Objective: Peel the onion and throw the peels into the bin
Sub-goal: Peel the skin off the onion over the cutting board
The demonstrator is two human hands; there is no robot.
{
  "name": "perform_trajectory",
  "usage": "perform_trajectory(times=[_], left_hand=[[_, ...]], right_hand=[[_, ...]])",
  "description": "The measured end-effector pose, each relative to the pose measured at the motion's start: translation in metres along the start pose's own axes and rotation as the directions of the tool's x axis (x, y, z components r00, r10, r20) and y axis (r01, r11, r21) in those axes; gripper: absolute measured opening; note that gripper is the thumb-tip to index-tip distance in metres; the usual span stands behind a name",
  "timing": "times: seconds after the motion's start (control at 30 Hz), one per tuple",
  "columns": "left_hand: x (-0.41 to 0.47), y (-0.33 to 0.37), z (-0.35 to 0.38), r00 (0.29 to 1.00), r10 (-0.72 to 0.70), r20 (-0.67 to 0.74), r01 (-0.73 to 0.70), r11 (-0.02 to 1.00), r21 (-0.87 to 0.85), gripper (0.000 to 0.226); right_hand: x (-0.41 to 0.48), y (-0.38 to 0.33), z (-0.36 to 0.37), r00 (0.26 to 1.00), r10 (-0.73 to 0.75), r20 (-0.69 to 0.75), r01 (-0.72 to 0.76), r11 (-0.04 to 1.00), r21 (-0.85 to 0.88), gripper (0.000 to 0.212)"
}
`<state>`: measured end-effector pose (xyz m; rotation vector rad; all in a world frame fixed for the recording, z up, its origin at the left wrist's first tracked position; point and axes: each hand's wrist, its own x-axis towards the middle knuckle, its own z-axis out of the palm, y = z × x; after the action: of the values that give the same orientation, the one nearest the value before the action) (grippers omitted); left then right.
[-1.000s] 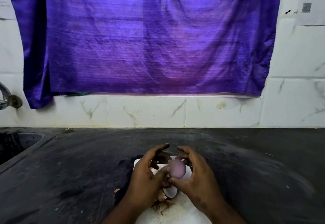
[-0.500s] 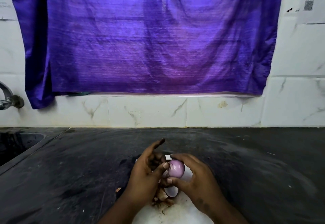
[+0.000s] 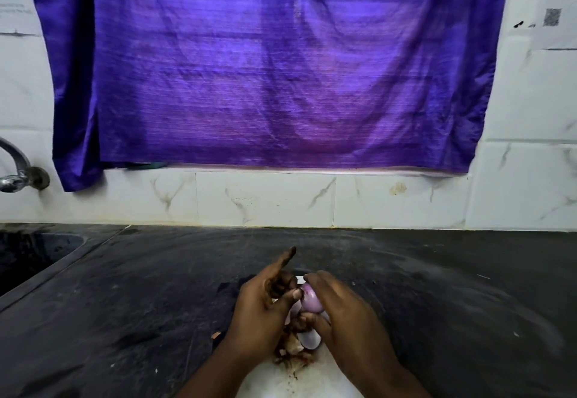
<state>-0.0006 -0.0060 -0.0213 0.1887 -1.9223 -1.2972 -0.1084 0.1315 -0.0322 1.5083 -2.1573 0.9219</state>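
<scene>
Two hands meet low over a white board (image 3: 315, 382) on the dark table (image 3: 131, 304). The right hand (image 3: 346, 313) pinches the pale purple onion (image 3: 309, 301) between fingers and thumb; the left hand (image 3: 262, 310) presses its thumb against the onion's left side, forefinger stretched out. Peels (image 3: 293, 350) lie just below. No writing is readable.
</scene>
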Motion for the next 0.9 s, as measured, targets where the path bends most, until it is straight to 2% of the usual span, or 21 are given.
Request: perform_trajectory(times=[0.13,0.27,0.33,0.47,0.63,0.7,0.77,0.83,0.9], left_hand=[[0.001,0.004,-0.003,1.000,0.009,0.016,-0.009,1.000,-0.005,0.071],[0.001,0.004,0.002,1.000,-0.004,-0.011,0.004,1.000,-0.023,0.063],[0.003,0.001,0.004,0.997,-0.057,-0.052,0.051,0.993,-0.106,0.058],[0.007,-0.003,0.002,0.980,-0.200,-0.024,0.184,0.937,-0.296,0.054],[0.004,-0.002,0.005,0.978,-0.209,0.023,0.203,0.912,-0.356,0.056],[0.005,-0.002,0.005,0.976,-0.217,0.036,0.214,0.900,-0.381,0.055],[0.005,-0.002,0.005,0.974,-0.220,0.043,0.219,0.889,-0.402,0.053],[0.003,0.000,0.005,0.975,-0.215,0.045,0.214,0.883,-0.417,0.051],[0.000,0.002,0.005,0.980,-0.195,0.025,0.189,0.897,-0.400,0.049]], right_hand=[[0.000,-0.003,0.001,0.993,-0.085,-0.087,0.069,0.984,-0.167,0.052],[0.000,0.000,-0.001,0.984,-0.126,-0.127,0.094,0.968,-0.233,0.060],[0.001,0.000,-0.002,0.977,-0.149,-0.151,0.110,0.965,-0.239,0.059],[0.003,0.004,0.006,0.979,-0.175,-0.109,0.143,0.956,-0.257,0.055],[0.001,0.009,0.015,0.989,-0.126,-0.073,0.091,0.927,-0.364,0.074],[0.003,0.005,0.009,0.985,-0.140,-0.103,0.093,0.925,-0.368,0.072],[0.004,0.001,0.006,0.982,-0.149,-0.117,0.095,0.923,-0.373,0.062],[0.006,0.000,0.004,0.979,-0.167,-0.119,0.124,0.944,-0.307,0.049],[0.005,0.000,0.001,0.989,-0.097,-0.111,0.093,0.995,-0.035,0.049]])
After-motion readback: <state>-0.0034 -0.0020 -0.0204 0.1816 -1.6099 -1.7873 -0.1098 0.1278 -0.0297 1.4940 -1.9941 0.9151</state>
